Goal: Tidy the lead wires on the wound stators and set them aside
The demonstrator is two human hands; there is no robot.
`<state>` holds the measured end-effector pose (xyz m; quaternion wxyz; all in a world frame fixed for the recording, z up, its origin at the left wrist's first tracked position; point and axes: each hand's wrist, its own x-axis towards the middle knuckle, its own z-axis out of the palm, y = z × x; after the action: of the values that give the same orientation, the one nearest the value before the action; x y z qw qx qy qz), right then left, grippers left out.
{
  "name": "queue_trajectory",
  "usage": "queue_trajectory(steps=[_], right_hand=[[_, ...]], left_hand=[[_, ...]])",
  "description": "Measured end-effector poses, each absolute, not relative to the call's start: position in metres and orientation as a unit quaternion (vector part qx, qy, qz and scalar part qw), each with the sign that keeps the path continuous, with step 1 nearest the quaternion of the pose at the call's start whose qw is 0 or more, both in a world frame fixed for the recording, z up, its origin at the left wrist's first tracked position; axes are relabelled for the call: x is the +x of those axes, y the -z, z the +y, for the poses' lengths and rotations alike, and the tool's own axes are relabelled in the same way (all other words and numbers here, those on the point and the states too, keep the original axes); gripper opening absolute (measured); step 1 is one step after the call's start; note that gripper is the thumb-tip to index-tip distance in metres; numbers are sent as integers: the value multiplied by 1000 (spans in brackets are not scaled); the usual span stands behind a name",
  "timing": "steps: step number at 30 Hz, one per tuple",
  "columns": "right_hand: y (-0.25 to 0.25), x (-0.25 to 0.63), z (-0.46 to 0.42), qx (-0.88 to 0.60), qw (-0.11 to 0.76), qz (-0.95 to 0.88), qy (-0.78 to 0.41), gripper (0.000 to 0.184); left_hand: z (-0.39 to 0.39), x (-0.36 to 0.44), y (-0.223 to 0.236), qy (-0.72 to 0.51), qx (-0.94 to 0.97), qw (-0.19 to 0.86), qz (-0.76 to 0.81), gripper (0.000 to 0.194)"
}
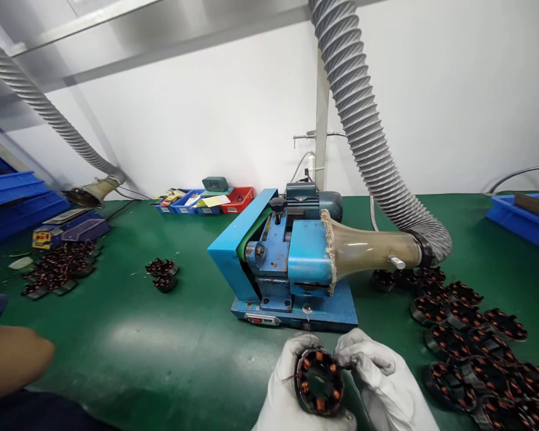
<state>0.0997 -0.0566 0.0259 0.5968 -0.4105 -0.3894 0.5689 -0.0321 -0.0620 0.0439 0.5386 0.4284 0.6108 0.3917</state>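
A ring-shaped motor stator (pixel 298 383) with copper windings and a dark body is held upright by my gloved left hand (pixel 281 392), its open centre facing me. My right hand (pixel 377 374), also in a white glove, has thumb and fingers pinched together at the stator's upper right edge. What lies between those fingertips is too small to make out; thin wire ends show near the rim. Just beyond both hands stands a blue belt-driven machine (pixel 312 257) with a red switch on its base.
A translucent hood (pixel 368 245) with a grey hose (pixel 354 102) joins the machine's right side. Several stators (pixel 467 341) stand at right, a few more (pixel 162 274) at left, beside a larger pile (pixel 63 269). Small bins (pixel 238 200) line the back. A co-worker's arm (pixel 15 362) enters left.
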Motion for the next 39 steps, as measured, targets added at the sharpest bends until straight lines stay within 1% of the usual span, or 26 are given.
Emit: queue_trajectory(steps=[3, 4, 5, 7, 8, 9, 10, 12, 14, 15, 18, 19, 21, 23, 26, 27, 29, 30, 32, 34, 35, 37, 39], right_hand=[[-26, 102, -59, -386, 625, -319, -598, 29], [-27, 102, -60, -390, 614, -311, -612, 28], [-28, 102, -60, -399, 592, -319, -623, 28], [-32, 100, -60, -418, 518, -358, -654, 32], [-35, 100, -59, -417, 481, -363, -680, 34], [-37, 100, -59, -408, 464, -346, -706, 34], [-40, 101, -58, -394, 472, -311, -725, 35], [-44, 106, -56, -352, 528, -231, -737, 33], [-47, 109, -55, -328, 591, -188, -712, 24], [-47, 109, -56, -328, 602, -189, -703, 23], [-45, 101, -58, -362, 568, -257, -693, 43], [-45, 96, -58, -383, 561, -289, -674, 42], [-43, 88, -56, -427, 571, -331, -618, 28], [-43, 85, -50, -448, 581, -320, -599, 17], [-41, 93, -39, -391, 601, -212, -663, 17], [-41, 97, -37, -367, 620, -174, -671, 17], [-41, 104, -36, -349, 644, -148, -664, 18], [-41, 105, -38, -359, 637, -168, -661, 19], [-44, 103, -42, -399, 583, -271, -654, 20], [-50, 98, -43, -435, 530, -376, -623, 17], [-52, 97, -43, -445, 517, -407, -607, 19], [-55, 99, -38, -447, 514, -405, -610, 26], [-55, 107, -33, -419, 560, -330, -634, 24]], left_hand=[[-63, -33, -42, -415, 402, 538, 613, 60], [-63, -34, -42, -433, 393, 551, 596, 62], [-62, -35, -42, -448, 384, 563, 579, 64], [-62, -36, -43, -460, 374, 579, 559, 65], [-62, -37, -44, -456, 380, 575, 563, 64], [-63, -37, -44, -453, 391, 563, 569, 61], [-64, -38, -44, -452, 404, 552, 572, 59], [-65, -40, -43, -450, 427, 543, 566, 57], [-66, -41, -42, -446, 427, 565, 548, 58], [-65, -41, -42, -441, 415, 584, 541, 59], [-64, -39, -45, -420, 372, 621, 548, 60], [-64, -37, -45, -418, 367, 629, 543, 60], [-64, -35, -46, -434, 395, 629, 509, 59], [-65, -36, -44, -472, 484, 577, 459, 60], [-65, -40, -39, -499, 600, 470, 412, 56], [-66, -42, -37, -500, 612, 458, 407, 55], [-65, -43, -34, -506, 617, 445, 406, 61], [-65, -43, -31, -510, 627, 427, 405, 66], [-64, -42, -27, -513, 661, 375, 399, 74], [-62, -39, -23, -502, 697, 325, 395, 72], [-62, -37, -21, -494, 708, 313, 395, 69], [-62, -36, -20, -488, 711, 303, 405, 62], [-63, -35, -21, -493, 698, 306, 420, 58]])
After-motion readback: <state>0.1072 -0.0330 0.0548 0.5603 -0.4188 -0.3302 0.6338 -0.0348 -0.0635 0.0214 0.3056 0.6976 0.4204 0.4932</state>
